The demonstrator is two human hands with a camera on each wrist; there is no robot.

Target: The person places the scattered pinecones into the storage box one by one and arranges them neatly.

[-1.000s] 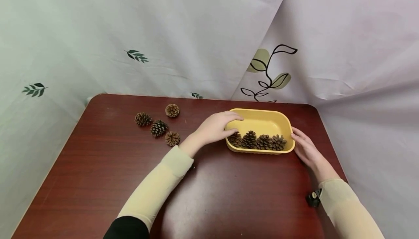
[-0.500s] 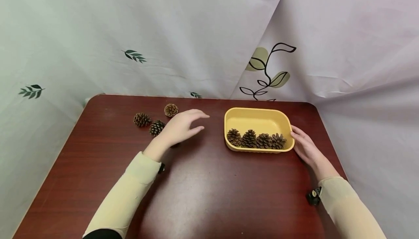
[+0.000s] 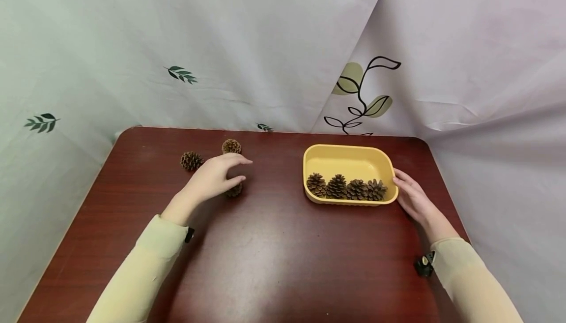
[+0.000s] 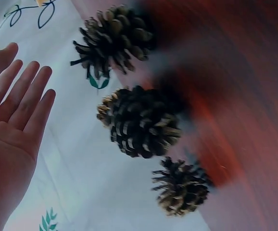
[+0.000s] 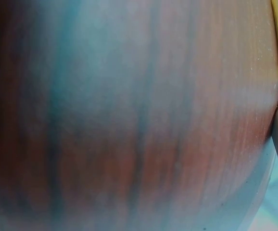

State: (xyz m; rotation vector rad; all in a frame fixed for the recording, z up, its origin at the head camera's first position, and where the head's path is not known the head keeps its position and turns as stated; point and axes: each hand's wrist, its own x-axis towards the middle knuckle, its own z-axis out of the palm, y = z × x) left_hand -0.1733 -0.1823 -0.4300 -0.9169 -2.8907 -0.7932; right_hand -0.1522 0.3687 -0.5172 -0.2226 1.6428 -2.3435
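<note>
Left hand: the left hand [image 3: 215, 178] has been drawn away from the yellow tray [image 3: 349, 156] and is now held over the loose pine cones [image 4: 141, 122], fingers straight and spread, nothing held.
Nearest cone: a pine cone [image 3: 234, 190] is seen just under the fingertips; whether it is touched cannot be told.
Right hand: the right hand [image 3: 411, 196] is kept flat against the tray's right end, fingers relaxed.
Tray contents: four cones [image 3: 346, 188] are lined along the near wall.
Meaning: one more cone is judged to be reached for; loose cones remain on the table [image 3: 283, 259].
</note>
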